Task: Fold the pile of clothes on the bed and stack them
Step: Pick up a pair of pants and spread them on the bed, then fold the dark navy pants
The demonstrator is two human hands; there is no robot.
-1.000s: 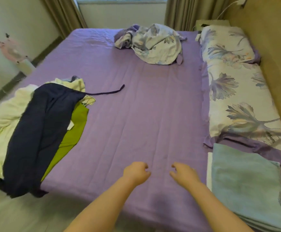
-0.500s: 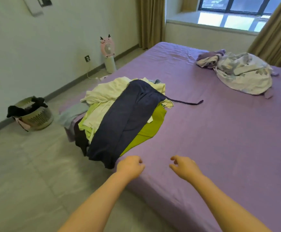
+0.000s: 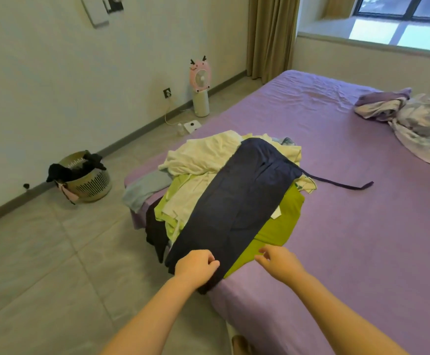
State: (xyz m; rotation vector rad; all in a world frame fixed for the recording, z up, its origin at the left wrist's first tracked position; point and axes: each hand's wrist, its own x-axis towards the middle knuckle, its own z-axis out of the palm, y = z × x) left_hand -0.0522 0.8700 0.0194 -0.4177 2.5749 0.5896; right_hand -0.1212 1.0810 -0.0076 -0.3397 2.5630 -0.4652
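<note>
A pile of clothes [image 3: 203, 160] lies at the near left corner of the purple bed [image 3: 362, 239]. On top stretch long navy trousers [image 3: 242, 201] with a loose drawstring [image 3: 341, 184] trailing to the right. Under them lie a lime green garment [image 3: 277, 226], white pieces and a pale blue piece [image 3: 144, 188]. My left hand [image 3: 196, 265] sits on the near end of the navy trousers, fingers and thumb curled together on the cloth. My right hand [image 3: 277, 262] hovers beside the near edge of the green garment, fingers loosely curled, holding nothing.
A crumpled floral quilt [image 3: 423, 129] lies at the bed's far right. On the tiled floor to the left stand a laundry basket [image 3: 88, 180] with dark clothes and a pink fan [image 3: 200, 88] by the wall. A window and curtains are behind the bed.
My view has swung left from the bed's middle toward the pile. Both hands have moved forward to the pile; the left hand now rests on the trousers' near end.
</note>
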